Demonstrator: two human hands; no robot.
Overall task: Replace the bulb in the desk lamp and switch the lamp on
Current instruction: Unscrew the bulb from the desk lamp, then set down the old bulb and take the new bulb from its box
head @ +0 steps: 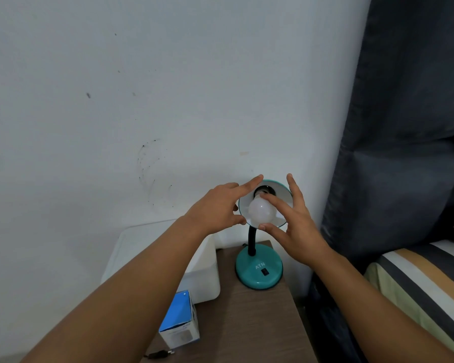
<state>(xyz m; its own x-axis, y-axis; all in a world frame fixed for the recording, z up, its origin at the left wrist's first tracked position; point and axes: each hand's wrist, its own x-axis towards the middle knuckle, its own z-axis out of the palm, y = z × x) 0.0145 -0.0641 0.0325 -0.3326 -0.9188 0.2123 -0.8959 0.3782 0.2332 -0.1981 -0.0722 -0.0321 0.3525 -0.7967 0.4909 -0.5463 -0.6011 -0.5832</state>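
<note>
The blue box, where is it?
The blue box stands low and left of centre on the brown table, under the left forearm, before a white container.

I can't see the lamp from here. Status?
Left hand steadying shade. Right hand fingers on bulb, bulb at socket, unlit. Plug loose on table. Nothing in the way.
</note>
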